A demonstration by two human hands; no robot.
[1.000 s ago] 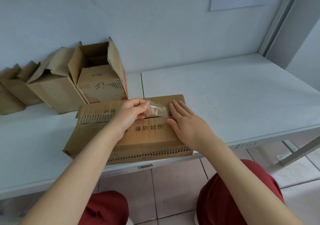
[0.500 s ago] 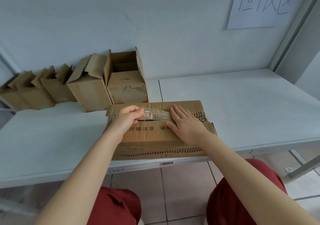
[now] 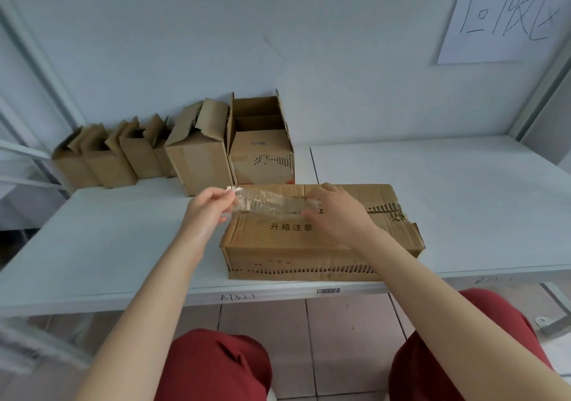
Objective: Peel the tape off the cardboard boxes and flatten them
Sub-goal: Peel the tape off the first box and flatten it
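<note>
Tape strip point(image 3: 272, 204) in pinching fingers point(image 3: 225, 199) of left hand point(image 3: 207, 212), straight fingers point(image 3: 310, 215) of right hand point(image 3: 338, 215) flat on cardboard box point(image 3: 293, 246) top.

A white flat-topped table point(image 3: 448, 202) carried everything, its surface divided by a dark seam point(image 3: 313, 165) running front to back. A long low brown cardboard box point(image 3: 293, 246) lay across that seam near the front edge. Along the back, left of the seam, stood a tall open brown cardboard box point(image 3: 262, 153), a flapped brown cardboard box point(image 3: 197, 165) touching its left side, and several smaller open brown cardboard boxes point(image 3: 139, 159) further left. The table's front edge bore a barcode label point(image 3: 328, 291) and a handwritten marking point(image 3: 238, 296).
</note>
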